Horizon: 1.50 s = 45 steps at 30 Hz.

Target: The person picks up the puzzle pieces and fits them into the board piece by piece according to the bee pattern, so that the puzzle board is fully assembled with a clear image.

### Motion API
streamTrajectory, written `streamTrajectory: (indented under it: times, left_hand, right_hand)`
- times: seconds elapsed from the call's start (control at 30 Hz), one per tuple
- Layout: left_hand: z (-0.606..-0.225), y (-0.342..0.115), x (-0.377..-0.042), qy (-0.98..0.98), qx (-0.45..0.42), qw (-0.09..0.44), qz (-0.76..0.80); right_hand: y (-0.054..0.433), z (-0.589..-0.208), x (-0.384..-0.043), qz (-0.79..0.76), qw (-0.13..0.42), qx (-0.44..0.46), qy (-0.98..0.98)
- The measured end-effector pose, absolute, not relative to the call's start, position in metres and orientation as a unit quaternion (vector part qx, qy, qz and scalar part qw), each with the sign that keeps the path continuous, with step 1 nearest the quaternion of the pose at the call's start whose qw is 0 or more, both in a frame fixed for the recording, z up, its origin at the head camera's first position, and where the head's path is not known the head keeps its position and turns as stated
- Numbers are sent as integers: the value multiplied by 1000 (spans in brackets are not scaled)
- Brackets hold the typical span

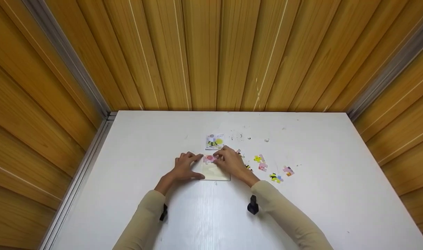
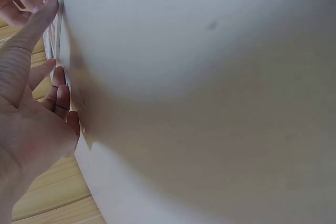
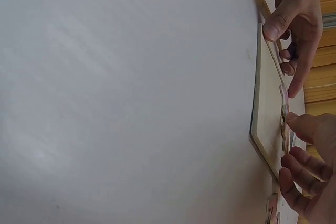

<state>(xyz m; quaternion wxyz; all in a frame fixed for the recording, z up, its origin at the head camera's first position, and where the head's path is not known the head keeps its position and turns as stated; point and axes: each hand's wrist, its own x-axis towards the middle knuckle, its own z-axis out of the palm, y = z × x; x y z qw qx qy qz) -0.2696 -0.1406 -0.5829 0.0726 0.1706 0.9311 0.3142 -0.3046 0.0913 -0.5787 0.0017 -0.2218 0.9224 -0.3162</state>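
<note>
A square, pale wooden puzzle board [image 1: 215,172] lies on the white table, a pink puzzle piece with a red spot [image 1: 209,158] in its far-left corner. My left hand [image 1: 184,167] spans the board's left side, thumb on the near corner and index finger stretched to the far corner. At the board's far edge, my right hand [image 1: 231,162] pinches another puzzle piece [image 3: 285,136] between thumb and index finger, against the first piece. That piece is mostly hidden in the head view. The right wrist view shows the other right fingers bent beside the board.
Just beyond the board is a square picture with a bee [image 1: 215,142]. Loose pieces lie to the right: a yellow and pink pair [image 1: 260,162], a yellow-black one [image 1: 275,177], a pink-orange one [image 1: 288,171]. Others are partly covered by my right hand. Wood-patterned walls [image 1: 201,55] enclose the table.
</note>
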Motion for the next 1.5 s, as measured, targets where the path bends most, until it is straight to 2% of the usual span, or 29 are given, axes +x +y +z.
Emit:
streamTrajectory:
  times: [0.23, 0.67, 0.97, 1.17, 1.5]
  left_hand:
    - [-582, -140, -272, 931, 167, 81, 314]
    - [-584, -141, -270, 931, 172, 80, 311]
    - [-584, -143, -273, 931, 179, 62, 313]
    - [-583, -143, -274, 934, 172, 74, 304]
    - [-585, -141, -273, 935, 170, 76, 300]
  right_hand:
    - [90, -580, -307, -303, -6, -237, 923]
    - [84, -571, -311, -284, 19, -219, 933]
    - [79, -568, -315, -279, 34, -197, 939]
    - [77, -572, -314, -286, 15, -177, 942]
    - [72, -566, -313, -268, 20, -153, 951]
